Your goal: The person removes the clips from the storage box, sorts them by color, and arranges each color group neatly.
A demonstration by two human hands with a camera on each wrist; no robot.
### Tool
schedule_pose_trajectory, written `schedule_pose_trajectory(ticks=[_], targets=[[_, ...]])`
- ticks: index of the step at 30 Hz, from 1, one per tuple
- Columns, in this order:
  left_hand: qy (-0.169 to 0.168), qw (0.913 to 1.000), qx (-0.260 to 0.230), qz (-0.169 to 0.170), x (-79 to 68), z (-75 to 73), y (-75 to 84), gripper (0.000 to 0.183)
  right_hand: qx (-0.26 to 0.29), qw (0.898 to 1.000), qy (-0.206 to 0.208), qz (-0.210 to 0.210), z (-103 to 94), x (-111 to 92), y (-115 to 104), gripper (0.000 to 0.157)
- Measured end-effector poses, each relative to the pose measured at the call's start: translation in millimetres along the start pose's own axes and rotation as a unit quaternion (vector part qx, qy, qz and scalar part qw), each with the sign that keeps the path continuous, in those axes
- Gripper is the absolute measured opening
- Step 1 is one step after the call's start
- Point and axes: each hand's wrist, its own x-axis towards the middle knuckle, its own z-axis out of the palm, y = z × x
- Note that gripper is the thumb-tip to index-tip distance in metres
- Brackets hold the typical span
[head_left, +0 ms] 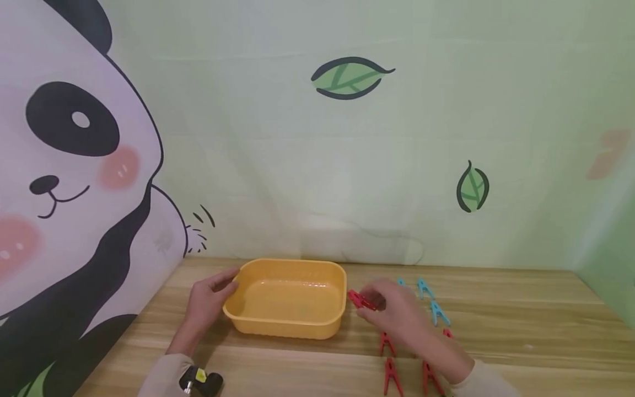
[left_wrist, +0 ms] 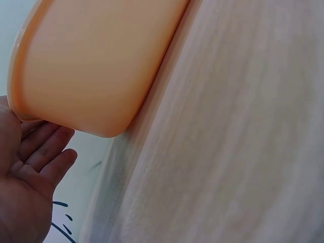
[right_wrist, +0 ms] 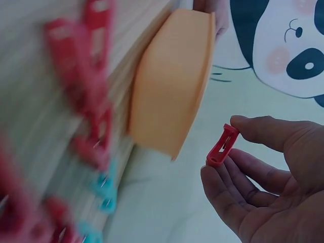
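Observation:
A yellow plastic basin stands on the wooden table, its inside bare. My left hand holds its left rim; in the left wrist view the fingers reach under the rim and the thumb is out of sight. Just off the basin's right side, my right hand pinches a red clothespin between thumb and fingertips, raised above the table. Below and beside that hand lie more red clothespins, with blue clothespins farther back. The right hand and forearm partly cover some of them.
Behind the wooden table hangs a pale green backdrop printed with a panda and leaves. It meets the table's back edge close behind the basin. A black wrist device sits at the left sleeve.

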Motion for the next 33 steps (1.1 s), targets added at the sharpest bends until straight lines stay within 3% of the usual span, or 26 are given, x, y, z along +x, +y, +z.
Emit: schedule_pose_trajectory(ticks=[7, 14, 18, 24, 33], targets=[[0.000, 1.0000, 0.003, 0.005, -0.8, -0.7, -1.2, 0.039, -0.018, 0.999, 0.000, 0.030, -20.6, -25.2, 23.2, 0.023], [-0.002, 1.0000, -0.001, -0.001, -1.3, -0.4, -1.8, 0.040, -0.055, 0.998, -0.020, 0.025, -38.9, -49.6, 52.5, 0.024], [-0.001, 1.0000, 0.002, 0.000, -0.4, 0.3, -1.0, 0.039, -0.075, 0.994, -0.037, 0.068, -48.6, -61.4, 67.6, 0.025], [0.000, 1.0000, 0.002, 0.007, -0.5, 0.3, -0.9, 0.039, -0.077, 0.972, -0.095, 0.199, -60.6, -74.7, 79.2, 0.024], [0.000, 1.0000, 0.005, 0.004, -1.9, -1.3, -0.2, 0.039, -0.124, 0.949, -0.146, 0.252, -66.2, -92.5, 89.0, 0.029]])
